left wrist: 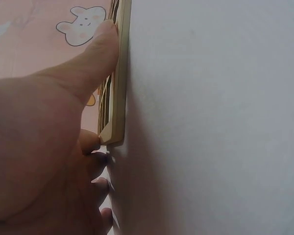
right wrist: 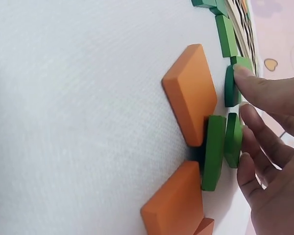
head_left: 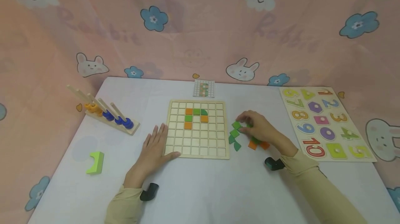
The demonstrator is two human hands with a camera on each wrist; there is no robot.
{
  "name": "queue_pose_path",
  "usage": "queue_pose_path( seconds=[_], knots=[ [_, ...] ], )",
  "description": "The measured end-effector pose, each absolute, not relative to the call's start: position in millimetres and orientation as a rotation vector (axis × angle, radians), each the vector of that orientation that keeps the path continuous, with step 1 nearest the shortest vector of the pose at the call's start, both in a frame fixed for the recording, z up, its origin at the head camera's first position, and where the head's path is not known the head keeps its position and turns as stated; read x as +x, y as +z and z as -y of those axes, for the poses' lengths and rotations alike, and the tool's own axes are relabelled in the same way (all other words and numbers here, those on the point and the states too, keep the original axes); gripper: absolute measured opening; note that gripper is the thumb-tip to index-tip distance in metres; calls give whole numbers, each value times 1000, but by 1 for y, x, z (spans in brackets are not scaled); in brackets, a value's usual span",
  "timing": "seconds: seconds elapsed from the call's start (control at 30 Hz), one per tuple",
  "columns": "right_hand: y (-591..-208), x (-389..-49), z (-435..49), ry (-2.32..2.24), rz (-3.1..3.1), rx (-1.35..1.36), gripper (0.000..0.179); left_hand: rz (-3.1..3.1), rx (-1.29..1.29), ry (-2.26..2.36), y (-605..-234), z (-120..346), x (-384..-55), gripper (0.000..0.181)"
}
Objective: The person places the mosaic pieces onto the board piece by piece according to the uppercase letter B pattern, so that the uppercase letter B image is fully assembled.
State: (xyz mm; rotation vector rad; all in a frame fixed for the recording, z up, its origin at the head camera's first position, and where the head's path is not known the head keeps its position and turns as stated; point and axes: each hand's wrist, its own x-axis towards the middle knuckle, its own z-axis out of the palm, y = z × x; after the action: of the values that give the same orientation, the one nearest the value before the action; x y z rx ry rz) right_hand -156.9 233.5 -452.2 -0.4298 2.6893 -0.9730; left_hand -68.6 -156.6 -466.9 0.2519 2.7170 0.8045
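Note:
A wooden grid board [head_left: 197, 144] lies mid-table with several orange and green tiles [head_left: 189, 118] in its upper squares. My left hand [head_left: 153, 152] lies along its left side, fingers extended and thumb over the lower-left edge; the thumb [left wrist: 100, 51] also shows against the board's edge [left wrist: 120, 83] in the left wrist view. Right of the board, my right hand [head_left: 257, 126] bends loosely over loose green tiles [head_left: 234, 133] and orange tiles [head_left: 252, 144]. In the right wrist view, its thumb [right wrist: 264, 88] meets a dark green tile [right wrist: 230, 88]; no lifted tile shows.
A small pattern card [head_left: 204, 88] lies behind the board. At left are a wooden peg stand [head_left: 109, 123] with orange and blue rings, and a lime-green notched block [head_left: 97, 163]. A number-and-shape puzzle board [head_left: 322, 130] lies at right. Patterned pink cloth hangs behind.

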Motion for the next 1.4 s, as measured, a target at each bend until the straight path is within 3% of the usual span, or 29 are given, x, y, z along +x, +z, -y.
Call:
queue_pose_path(
  seconds=[0.3,1.4],
  knots=[
    [-450,-163,-224,-1086,-2744,-463,8,-2757,268,839,-467,156,-66,109],
    [-462,-158,-109,-1425,-2713,-579,5,-2747,264,806,-468,157,-68,108]
  ],
)
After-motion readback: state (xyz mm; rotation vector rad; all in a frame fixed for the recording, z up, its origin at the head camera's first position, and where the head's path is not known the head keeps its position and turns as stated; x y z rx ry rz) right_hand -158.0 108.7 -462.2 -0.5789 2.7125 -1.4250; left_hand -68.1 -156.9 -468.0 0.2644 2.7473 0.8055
